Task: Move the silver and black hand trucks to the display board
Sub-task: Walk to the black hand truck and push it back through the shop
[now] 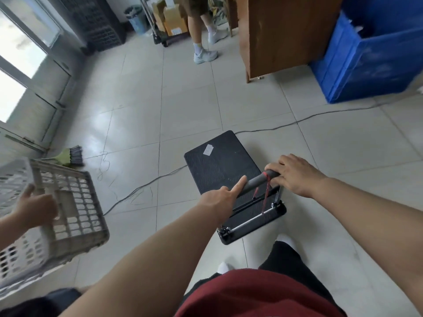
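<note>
A black hand truck (223, 161) with a flat ribbed platform stands on the tiled floor in front of me. Its grey padded handle bar (257, 181) has red cord tied around it. My left hand (219, 199) grips the bar's left end with the index finger stretched along it. My right hand (295, 175) is closed over the bar's right end. A second hand truck (160, 37), loaded with cardboard boxes, stands at the far end of the room; its silver upright shows beside the boxes.
Another person's hand (34, 207) holds a grey lattice crate (68, 209) at my left. A cable (142, 191) crosses the floor under the truck. A broom (71, 154) lies left. A wooden cabinet (279, 37) and blue bins (370, 62) stand right. A person (203, 30) stands far ahead.
</note>
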### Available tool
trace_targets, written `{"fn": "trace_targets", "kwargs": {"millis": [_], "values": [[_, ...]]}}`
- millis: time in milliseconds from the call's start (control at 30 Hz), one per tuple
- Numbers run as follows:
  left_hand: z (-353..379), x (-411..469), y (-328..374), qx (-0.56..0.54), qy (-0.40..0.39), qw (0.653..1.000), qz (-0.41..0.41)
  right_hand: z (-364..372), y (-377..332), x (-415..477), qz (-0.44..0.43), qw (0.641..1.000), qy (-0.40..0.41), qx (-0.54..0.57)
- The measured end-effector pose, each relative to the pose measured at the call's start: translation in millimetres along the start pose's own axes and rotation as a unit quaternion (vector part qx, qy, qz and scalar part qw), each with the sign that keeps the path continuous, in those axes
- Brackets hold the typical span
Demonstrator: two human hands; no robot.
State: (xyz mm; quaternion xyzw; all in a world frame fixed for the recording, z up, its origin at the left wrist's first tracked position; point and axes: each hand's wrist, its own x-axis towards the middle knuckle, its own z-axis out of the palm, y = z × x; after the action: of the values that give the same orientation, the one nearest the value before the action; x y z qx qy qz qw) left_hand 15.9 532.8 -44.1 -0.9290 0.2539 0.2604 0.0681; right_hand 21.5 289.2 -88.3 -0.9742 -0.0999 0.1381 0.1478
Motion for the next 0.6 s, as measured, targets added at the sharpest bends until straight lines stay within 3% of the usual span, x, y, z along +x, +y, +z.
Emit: {"fn": "trace_targets", "kwargs": {"millis": [600], "values": [[68, -78, -23, 0.044, 0.08, 0.995, 0.04, 67, -94, -107, 0.131, 0.987, 0.086, -0.026]]}}
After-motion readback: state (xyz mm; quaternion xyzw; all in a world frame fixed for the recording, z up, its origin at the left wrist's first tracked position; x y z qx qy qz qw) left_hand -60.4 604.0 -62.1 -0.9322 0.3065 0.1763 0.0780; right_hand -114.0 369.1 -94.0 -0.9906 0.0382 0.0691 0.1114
